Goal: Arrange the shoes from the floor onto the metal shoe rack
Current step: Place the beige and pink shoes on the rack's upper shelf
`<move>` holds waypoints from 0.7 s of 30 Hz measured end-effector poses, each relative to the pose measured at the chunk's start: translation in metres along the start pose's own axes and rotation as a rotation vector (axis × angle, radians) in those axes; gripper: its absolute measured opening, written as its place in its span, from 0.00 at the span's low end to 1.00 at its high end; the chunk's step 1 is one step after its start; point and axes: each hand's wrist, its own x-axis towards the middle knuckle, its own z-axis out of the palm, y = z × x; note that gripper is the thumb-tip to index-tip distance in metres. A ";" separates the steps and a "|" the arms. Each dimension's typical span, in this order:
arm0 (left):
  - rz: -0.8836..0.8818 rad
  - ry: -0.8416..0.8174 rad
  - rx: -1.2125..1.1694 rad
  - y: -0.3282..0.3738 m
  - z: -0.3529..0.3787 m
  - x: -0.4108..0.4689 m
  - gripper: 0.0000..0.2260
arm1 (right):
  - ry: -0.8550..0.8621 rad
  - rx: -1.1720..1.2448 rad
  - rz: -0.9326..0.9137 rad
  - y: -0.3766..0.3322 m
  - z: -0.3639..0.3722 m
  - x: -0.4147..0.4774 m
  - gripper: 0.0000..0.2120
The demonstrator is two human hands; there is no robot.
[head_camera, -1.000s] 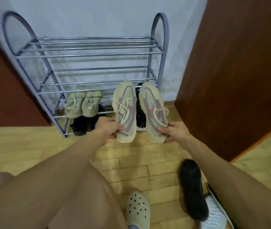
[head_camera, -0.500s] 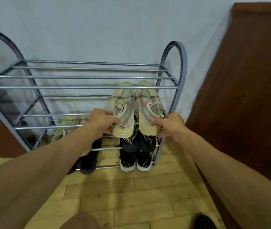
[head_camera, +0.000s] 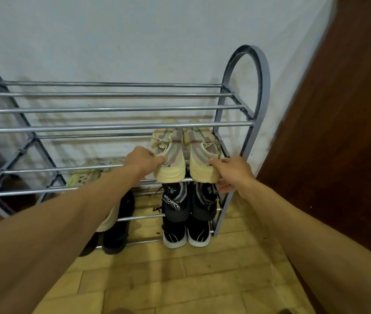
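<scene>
The grey metal shoe rack (head_camera: 257, 91) stands against the white wall, with several tiers of bars. Two cream sneakers with pink-grey mesh lie side by side on the right end of the second tier, toes toward the wall. My left hand (head_camera: 142, 160) grips the heel of the left cream sneaker (head_camera: 169, 155). My right hand (head_camera: 231, 171) grips the heel of the right cream sneaker (head_camera: 202, 155). Below them sit a dark pair (head_camera: 188, 202) and a black pair with white soles (head_camera: 185, 234).
A pale green pair (head_camera: 85, 177) and black shoes (head_camera: 117, 225) occupy the lower left tiers, partly behind my left arm. A brown wooden door (head_camera: 338, 132) stands close on the right. Light wooden floor (head_camera: 180, 279) lies in front.
Both hands have carried the cream sneakers from the air in front of the rack onto the second tier and pushed them toward the wall. The camera moved closer.
</scene>
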 end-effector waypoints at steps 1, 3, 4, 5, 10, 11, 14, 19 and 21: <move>0.000 -0.011 -0.007 -0.001 0.000 -0.002 0.19 | -0.004 -0.010 -0.003 0.001 0.000 0.000 0.20; 0.010 -0.044 -0.037 0.000 0.001 -0.006 0.23 | -0.029 -0.031 -0.015 0.001 0.001 -0.003 0.22; 0.020 -0.073 -0.049 0.000 0.001 -0.010 0.24 | -0.045 -0.034 -0.024 0.001 0.001 -0.006 0.23; 0.027 -0.102 -0.055 0.001 0.001 -0.016 0.23 | -0.054 -0.033 -0.032 0.002 0.000 -0.009 0.24; 0.039 -0.124 -0.070 0.004 0.000 -0.052 0.16 | -0.032 -0.080 -0.112 0.017 -0.017 -0.035 0.25; 0.040 -0.104 -0.069 0.005 -0.001 -0.062 0.17 | -0.021 -0.114 -0.134 0.021 -0.022 -0.042 0.25; 0.048 -0.082 -0.038 0.007 -0.002 -0.095 0.19 | -0.021 -0.157 -0.129 0.037 -0.037 -0.068 0.20; 0.135 -0.139 -0.007 0.005 0.008 -0.171 0.18 | -0.102 -0.214 -0.124 0.068 -0.061 -0.133 0.17; 0.164 -0.199 0.002 -0.001 0.020 -0.208 0.17 | -0.131 -0.269 -0.118 0.088 -0.071 -0.159 0.18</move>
